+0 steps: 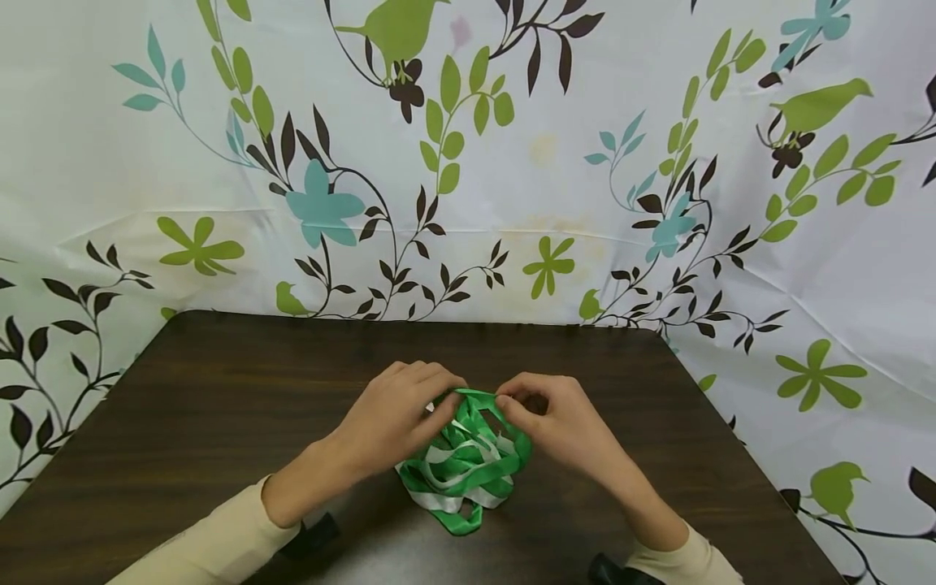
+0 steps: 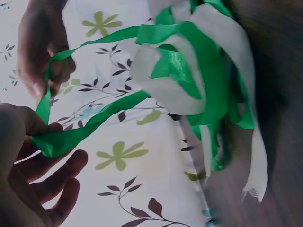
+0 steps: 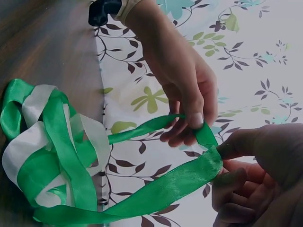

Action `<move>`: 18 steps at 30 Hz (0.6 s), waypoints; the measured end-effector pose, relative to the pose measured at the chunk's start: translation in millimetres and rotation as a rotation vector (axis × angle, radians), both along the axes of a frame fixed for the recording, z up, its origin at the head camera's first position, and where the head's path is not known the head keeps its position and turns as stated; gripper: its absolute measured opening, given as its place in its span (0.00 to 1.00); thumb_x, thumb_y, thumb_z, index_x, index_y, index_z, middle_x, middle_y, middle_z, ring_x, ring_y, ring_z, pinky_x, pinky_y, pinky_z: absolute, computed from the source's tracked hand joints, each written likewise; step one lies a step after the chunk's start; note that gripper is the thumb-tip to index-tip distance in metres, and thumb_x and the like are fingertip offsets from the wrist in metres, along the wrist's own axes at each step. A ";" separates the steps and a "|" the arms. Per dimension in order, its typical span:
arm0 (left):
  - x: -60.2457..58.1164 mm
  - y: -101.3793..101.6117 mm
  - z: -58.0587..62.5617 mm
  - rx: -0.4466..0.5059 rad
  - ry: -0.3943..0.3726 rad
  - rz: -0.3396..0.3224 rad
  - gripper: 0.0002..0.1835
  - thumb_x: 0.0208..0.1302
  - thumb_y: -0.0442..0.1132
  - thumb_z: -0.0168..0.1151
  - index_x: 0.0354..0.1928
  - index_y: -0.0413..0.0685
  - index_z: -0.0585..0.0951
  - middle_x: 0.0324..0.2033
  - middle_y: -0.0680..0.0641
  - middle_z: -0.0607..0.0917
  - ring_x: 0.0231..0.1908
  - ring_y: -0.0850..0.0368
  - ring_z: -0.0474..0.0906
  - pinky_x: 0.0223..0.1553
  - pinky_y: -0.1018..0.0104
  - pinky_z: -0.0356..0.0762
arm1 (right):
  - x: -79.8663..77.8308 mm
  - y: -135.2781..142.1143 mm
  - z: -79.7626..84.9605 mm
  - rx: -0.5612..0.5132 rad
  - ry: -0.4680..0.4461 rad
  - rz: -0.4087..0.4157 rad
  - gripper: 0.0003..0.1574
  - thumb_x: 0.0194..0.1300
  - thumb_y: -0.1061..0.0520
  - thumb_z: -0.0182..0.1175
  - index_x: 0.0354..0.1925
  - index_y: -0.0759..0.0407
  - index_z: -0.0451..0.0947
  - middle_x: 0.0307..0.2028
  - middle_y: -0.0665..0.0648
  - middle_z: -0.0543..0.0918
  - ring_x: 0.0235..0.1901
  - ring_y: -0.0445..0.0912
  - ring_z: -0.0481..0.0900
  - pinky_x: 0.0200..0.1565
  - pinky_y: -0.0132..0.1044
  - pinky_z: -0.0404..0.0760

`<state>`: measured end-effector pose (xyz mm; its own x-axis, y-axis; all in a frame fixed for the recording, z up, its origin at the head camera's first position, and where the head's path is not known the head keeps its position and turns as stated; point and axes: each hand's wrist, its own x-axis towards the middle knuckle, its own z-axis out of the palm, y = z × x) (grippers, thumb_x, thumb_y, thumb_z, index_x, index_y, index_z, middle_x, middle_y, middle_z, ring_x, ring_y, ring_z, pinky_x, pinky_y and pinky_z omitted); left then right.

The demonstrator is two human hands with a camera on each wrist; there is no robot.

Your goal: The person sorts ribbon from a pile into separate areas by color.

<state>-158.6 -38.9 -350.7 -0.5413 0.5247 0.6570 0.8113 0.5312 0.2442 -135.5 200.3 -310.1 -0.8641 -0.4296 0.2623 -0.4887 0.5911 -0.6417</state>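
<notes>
A loose heap of green and white satin ribbon (image 1: 468, 467) lies on the dark wooden table (image 1: 241, 406). My left hand (image 1: 398, 410) pinches a green stretch of the ribbon between thumb and fingers, at the heap's far side. Opposite it, my right hand (image 1: 556, 418) pinches the same green stretch between thumb and index finger. A short length of ribbon spans the two hands, and both its sides run back to the heap, as the right wrist view shows. One white end (image 2: 255, 189) of the ribbon looks frayed in the left wrist view.
Behind the table hangs a white cloth (image 1: 512, 162) printed with leaves, birds and flowers. The table's far edge (image 1: 417, 321) meets the cloth. Dark bands (image 1: 310, 536) sit at the wrists, beside the cream sleeves (image 1: 219, 536).
</notes>
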 end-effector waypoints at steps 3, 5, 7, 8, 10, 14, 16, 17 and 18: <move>-1.1 -5.2 4.5 0.046 -0.053 -0.004 0.08 0.66 0.45 0.53 0.42 0.58 0.81 0.37 0.65 0.79 0.32 0.71 0.72 0.37 0.64 0.70 | -0.3 2.1 2.1 0.003 0.003 -0.005 0.06 0.64 0.47 0.58 0.36 0.43 0.81 0.26 0.42 0.80 0.22 0.39 0.76 0.23 0.35 0.74; -2.6 -10.1 7.4 0.061 -0.084 0.015 0.07 0.65 0.45 0.54 0.41 0.59 0.81 0.36 0.66 0.78 0.26 0.72 0.70 0.34 0.65 0.70 | -0.4 3.7 3.9 0.007 0.002 -0.015 0.07 0.64 0.46 0.58 0.36 0.43 0.81 0.26 0.41 0.80 0.22 0.39 0.75 0.23 0.35 0.73; -4.3 -15.1 10.1 0.070 -0.108 0.038 0.07 0.64 0.43 0.55 0.41 0.59 0.81 0.36 0.66 0.78 0.22 0.73 0.67 0.28 0.68 0.69 | -0.3 5.5 5.7 0.018 0.005 -0.030 0.06 0.64 0.46 0.58 0.36 0.42 0.81 0.25 0.41 0.79 0.22 0.39 0.75 0.23 0.35 0.73; -5.2 -17.4 11.3 0.072 -0.120 0.051 0.07 0.64 0.43 0.55 0.41 0.59 0.81 0.36 0.66 0.78 0.22 0.72 0.67 0.27 0.68 0.69 | -0.5 6.7 6.4 0.022 0.006 -0.038 0.06 0.64 0.46 0.58 0.35 0.42 0.81 0.25 0.41 0.79 0.21 0.39 0.75 0.23 0.35 0.73; -6.5 -21.6 13.6 0.081 -0.140 0.064 0.07 0.64 0.43 0.55 0.41 0.59 0.81 0.37 0.66 0.79 0.22 0.71 0.68 0.24 0.69 0.68 | -0.7 8.7 8.0 0.028 0.009 -0.052 0.06 0.63 0.46 0.58 0.35 0.41 0.81 0.25 0.42 0.79 0.21 0.39 0.75 0.22 0.35 0.72; -9.8 -29.8 17.8 0.108 -0.170 0.066 0.06 0.64 0.43 0.56 0.41 0.58 0.81 0.38 0.64 0.79 0.28 0.69 0.71 0.27 0.67 0.70 | -0.2 11.8 11.8 0.030 0.010 -0.054 0.07 0.63 0.45 0.59 0.36 0.42 0.81 0.25 0.43 0.79 0.21 0.40 0.75 0.22 0.36 0.72; -11.9 -34.3 20.4 0.129 -0.187 0.062 0.06 0.64 0.42 0.57 0.40 0.58 0.81 0.36 0.64 0.80 0.28 0.68 0.71 0.27 0.67 0.69 | 0.1 13.6 13.7 0.033 0.004 -0.044 0.07 0.63 0.44 0.59 0.36 0.42 0.81 0.26 0.43 0.79 0.22 0.40 0.75 0.23 0.36 0.72; -13.4 -36.7 21.8 0.141 -0.197 0.060 0.05 0.64 0.42 0.56 0.40 0.58 0.80 0.35 0.63 0.80 0.27 0.68 0.71 0.26 0.67 0.69 | 0.3 14.4 14.8 0.037 -0.003 -0.036 0.07 0.63 0.44 0.59 0.36 0.42 0.81 0.26 0.43 0.80 0.22 0.40 0.75 0.23 0.36 0.73; -14.9 -39.2 23.4 0.153 -0.209 0.058 0.05 0.64 0.42 0.56 0.39 0.58 0.80 0.34 0.63 0.79 0.26 0.67 0.70 0.24 0.67 0.69 | 0.4 15.5 15.9 0.041 -0.013 -0.023 0.07 0.62 0.44 0.59 0.36 0.42 0.81 0.26 0.43 0.80 0.22 0.40 0.75 0.24 0.36 0.73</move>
<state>-173.5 -78.2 -327.4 -0.7001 0.3917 0.5970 0.7038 0.5195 0.4845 -135.1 215.8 -294.2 -0.8772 -0.4196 0.2332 -0.4661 0.6281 -0.6231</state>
